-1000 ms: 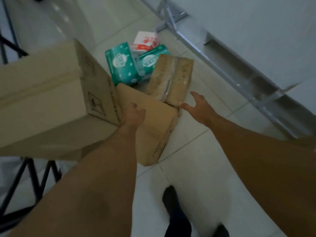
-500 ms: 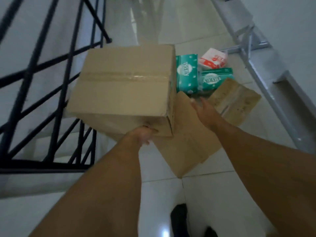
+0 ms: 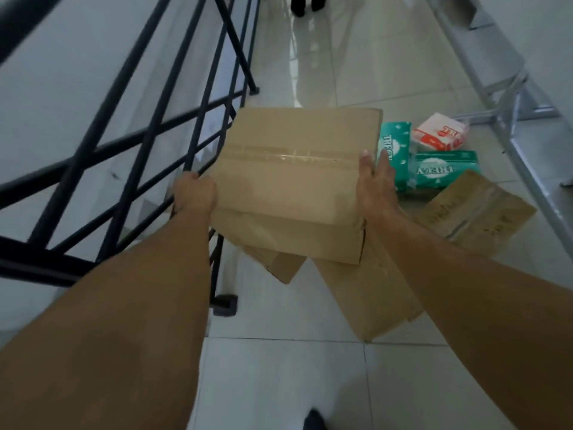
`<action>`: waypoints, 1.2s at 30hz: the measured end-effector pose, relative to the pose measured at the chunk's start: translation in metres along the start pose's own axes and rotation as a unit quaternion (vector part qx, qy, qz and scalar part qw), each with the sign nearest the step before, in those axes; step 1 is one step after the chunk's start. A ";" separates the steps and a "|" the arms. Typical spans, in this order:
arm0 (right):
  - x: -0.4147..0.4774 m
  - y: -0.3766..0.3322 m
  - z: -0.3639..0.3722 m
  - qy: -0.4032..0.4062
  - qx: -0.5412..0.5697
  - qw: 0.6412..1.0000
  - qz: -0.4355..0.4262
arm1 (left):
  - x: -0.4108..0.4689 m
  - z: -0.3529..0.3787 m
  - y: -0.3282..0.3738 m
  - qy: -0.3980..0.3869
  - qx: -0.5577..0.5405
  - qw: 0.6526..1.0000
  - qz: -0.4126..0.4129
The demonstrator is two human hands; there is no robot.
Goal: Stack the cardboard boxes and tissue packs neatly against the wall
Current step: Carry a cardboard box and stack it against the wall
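Since your left hand (image 3: 194,193) and right hand (image 3: 375,184) clamp the taped cardboard box (image 3: 294,181) by its sides, it looks stiff, probably light; maybe support underneath.

"TRECY" in white letters on the upright green plastic tissue pack (image 3: 397,156) at centre right, same word upside down on the flat green tissue pack (image 3: 446,169), red lettering on white pack (image 3: 440,135) unreadable

I see an indoor stair landing, black metal railing (image 3: 148,144) at left, glossy pale floor tiles (image 3: 279,383), grey metal stair stringer (image 3: 511,97) far right.
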State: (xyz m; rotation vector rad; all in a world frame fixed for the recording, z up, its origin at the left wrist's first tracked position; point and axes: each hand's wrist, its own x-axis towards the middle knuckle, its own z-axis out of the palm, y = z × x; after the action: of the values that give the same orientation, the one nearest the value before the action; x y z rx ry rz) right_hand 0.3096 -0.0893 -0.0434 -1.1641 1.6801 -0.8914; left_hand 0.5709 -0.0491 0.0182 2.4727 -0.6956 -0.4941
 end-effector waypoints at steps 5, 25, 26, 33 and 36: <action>0.006 0.000 0.026 0.067 -0.075 0.995 -0.026 | 0.019 0.018 0.003 -0.089 0.020 0.996 0.017; 0.016 0.024 0.022 -0.001 0.040 0.996 0.080 | 0.129 0.024 -0.022 -0.418 -0.163 0.891 0.067; 0.008 0.020 0.019 -0.016 0.043 0.996 0.080 | 0.128 0.019 -0.024 -0.426 -0.172 0.885 0.075; -0.069 -0.034 -0.049 -0.002 0.035 0.999 0.022 | 0.051 -0.047 -0.006 -0.431 -0.207 0.868 0.131; -0.121 -0.047 -0.111 0.017 0.021 0.999 0.021 | -0.018 -0.082 0.010 -0.440 -0.215 0.859 0.153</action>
State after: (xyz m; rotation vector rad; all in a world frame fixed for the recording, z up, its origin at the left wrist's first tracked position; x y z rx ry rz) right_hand 0.2416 0.0196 0.0692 -1.0863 1.6987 -0.9205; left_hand 0.5911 -0.0151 0.0928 1.5882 -1.1349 -1.4964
